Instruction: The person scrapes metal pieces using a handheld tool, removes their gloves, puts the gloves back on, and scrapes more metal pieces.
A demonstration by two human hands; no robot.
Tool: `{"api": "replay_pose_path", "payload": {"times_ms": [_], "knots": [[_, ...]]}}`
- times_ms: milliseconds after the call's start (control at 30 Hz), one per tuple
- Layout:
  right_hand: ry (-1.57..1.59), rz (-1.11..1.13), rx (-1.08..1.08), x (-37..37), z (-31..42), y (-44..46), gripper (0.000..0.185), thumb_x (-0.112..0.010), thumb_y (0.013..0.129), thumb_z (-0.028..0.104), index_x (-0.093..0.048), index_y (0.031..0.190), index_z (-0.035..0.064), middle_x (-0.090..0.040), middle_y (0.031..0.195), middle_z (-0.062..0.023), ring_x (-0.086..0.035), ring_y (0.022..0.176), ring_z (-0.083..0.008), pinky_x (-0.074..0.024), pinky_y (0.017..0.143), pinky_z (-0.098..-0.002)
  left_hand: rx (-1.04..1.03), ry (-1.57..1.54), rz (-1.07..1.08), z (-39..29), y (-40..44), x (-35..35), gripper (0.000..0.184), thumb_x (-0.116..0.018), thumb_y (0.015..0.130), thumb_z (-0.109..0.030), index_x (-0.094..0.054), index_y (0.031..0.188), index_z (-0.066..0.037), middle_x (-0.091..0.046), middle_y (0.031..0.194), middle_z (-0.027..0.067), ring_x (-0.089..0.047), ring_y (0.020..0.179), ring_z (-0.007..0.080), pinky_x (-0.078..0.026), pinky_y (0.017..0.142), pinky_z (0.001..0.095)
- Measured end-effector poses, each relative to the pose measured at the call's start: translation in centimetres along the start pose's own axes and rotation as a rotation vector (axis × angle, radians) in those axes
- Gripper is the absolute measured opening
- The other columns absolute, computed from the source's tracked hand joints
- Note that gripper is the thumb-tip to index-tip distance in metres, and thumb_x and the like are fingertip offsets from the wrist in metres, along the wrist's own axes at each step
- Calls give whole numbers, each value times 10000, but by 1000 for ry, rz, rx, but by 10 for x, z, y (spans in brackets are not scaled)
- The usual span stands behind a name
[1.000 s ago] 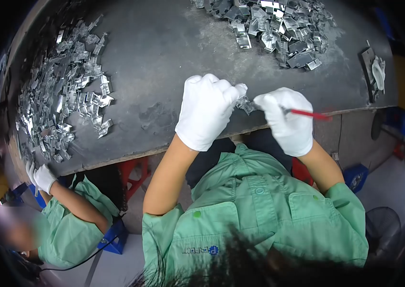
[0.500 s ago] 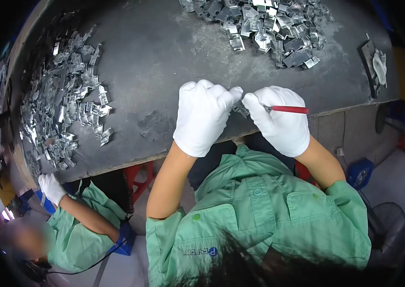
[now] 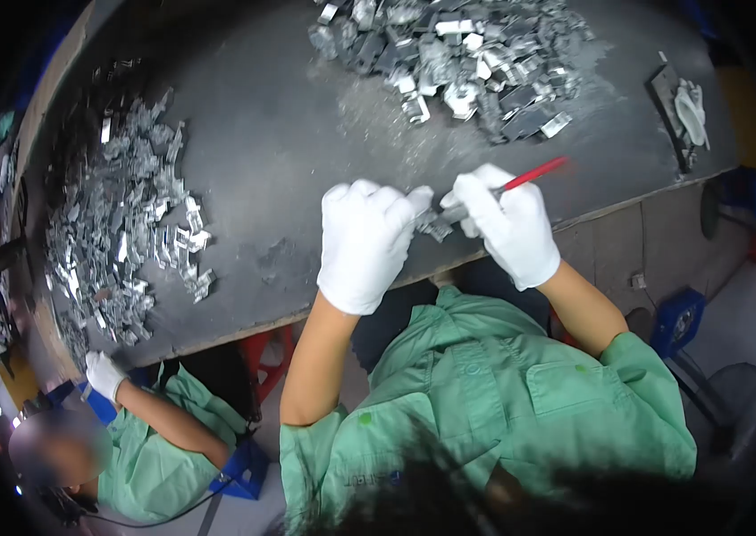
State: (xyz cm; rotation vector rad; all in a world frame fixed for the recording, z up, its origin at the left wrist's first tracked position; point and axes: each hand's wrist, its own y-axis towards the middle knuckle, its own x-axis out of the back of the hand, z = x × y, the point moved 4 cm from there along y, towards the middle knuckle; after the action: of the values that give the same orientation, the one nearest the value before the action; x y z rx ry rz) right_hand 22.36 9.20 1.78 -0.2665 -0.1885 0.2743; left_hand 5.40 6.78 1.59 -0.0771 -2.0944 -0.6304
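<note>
My left hand (image 3: 365, 246), in a white glove, is closed with its thumb and fingertips on a small shiny metal piece (image 3: 433, 225). That piece sits between my two hands, over the near part of the table. My right hand (image 3: 516, 228), also gloved in white, is wrapped round a slim tool with a red handle (image 3: 535, 172). The handle sticks out up and to the right from the fist. The tool's working end is near the metal piece, but the fingers and blur largely hide it.
A heap of bent metal pieces (image 3: 476, 62) lies at the table's far side. A second heap (image 3: 128, 223) spreads over the left. A dark bar with a whitish item (image 3: 689, 112) lies at the right. A co-worker's gloved hand (image 3: 105, 375) is at lower left.
The red handle has swung from nearly level to slanting up to the right as my right hand turned. More of the metal piece shows between my hands. The whole view has shifted slightly.
</note>
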Motion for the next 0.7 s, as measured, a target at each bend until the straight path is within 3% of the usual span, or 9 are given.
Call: {"api": "replay_pose_path", "payload": {"times_ms": [100, 167, 200, 267, 367, 400, 433, 600, 700], "knots": [[145, -23, 180, 25, 2, -2, 278, -569, 1025, 245, -686, 986, -5, -686, 790, -49, -630, 654, -105, -478, 585, -260, -13, 11, -38, 11, -8, 11, 260, -714, 733, -19, -731, 948, -165, -668, 739, -7, -625, 699, 227, -468, 700, 368], [140, -231, 411, 60, 7, 2, 308, -536, 1045, 254, -648, 1118, -25, -709, 903, -69, -663, 736, -134, -504, 666, -268, 214, 234, -112, 33, -11, 37, 121, -671, 814, -67, -712, 900, -141, -631, 632, 9, -646, 665, 214, -478, 653, 393], [27, -394, 536, 77, 10, 8, 331, -515, 1056, 250, -624, 1185, -34, -720, 980, -88, -677, 781, -150, -516, 713, -275, 515, 135, -204, 46, -21, 52, 199, -679, 789, -39, -709, 970, -114, -624, 673, 40, -626, 657, 229, -486, 646, 393], [-60, -565, 639, 101, 12, 23, 344, -498, 1065, 239, -607, 1246, -33, -709, 1117, -126, -684, 873, -151, -517, 774, -289, 322, 883, -334, 41, -18, 75, 309, -692, 767, -28, -696, 1065, -113, -600, 714, 76, -593, 632, 254, -484, 605, 398], [72, -494, 513, 98, -11, 35, 354, -514, 1062, 242, -601, 1284, -19, -692, 1185, -130, -628, 821, -98, -509, 740, -259, 315, 460, -219, 4, 12, 57, 357, -697, 776, -79, -677, 1127, -146, -597, 768, 87, -578, 625, 277, -480, 578, 412], [124, -457, 448, 88, -12, 34, 352, -522, 1059, 243, -603, 1284, -15, -693, 1184, -126, -614, 811, -88, -506, 733, -252, 376, 314, -78, -9, 18, 39, 433, -757, 777, -140, -684, 1203, -158, -664, 978, 138, -632, 823, 313, -507, 762, 441], [113, -450, 472, 74, -6, 26, 337, -526, 1057, 228, -610, 1282, -8, -697, 1182, -123, -565, 760, -66, -495, 703, -229, 322, 269, -46, -25, 25, 20, 442, -777, 775, -187, -679, 1206, -172, -674, 1017, 131, -637, 892, 315, -514, 796, 432], [144, -446, 498, 67, -12, 23, 345, -482, 1072, 249, -601, 1275, -4, -671, 1215, -134, -641, 1149, -222, -480, 1007, -348, 177, 141, 49, -54, 65, -35, 499, -787, 760, -248, -602, 1213, -151, -621, 1002, 86, -619, 879, 282, -498, 730, 412], [81, -439, 554, 75, -11, 13, 481, -405, 1087, 340, -498, 1351, -51, -590, 1321, -208, -609, 1212, -305, -447, 1079, -423, 168, 226, 131, -52, 69, -51, 494, -781, 756, -224, -609, 1209, -129, -618, 993, 88, -623, 887, 282, -501, 730, 404]]}}
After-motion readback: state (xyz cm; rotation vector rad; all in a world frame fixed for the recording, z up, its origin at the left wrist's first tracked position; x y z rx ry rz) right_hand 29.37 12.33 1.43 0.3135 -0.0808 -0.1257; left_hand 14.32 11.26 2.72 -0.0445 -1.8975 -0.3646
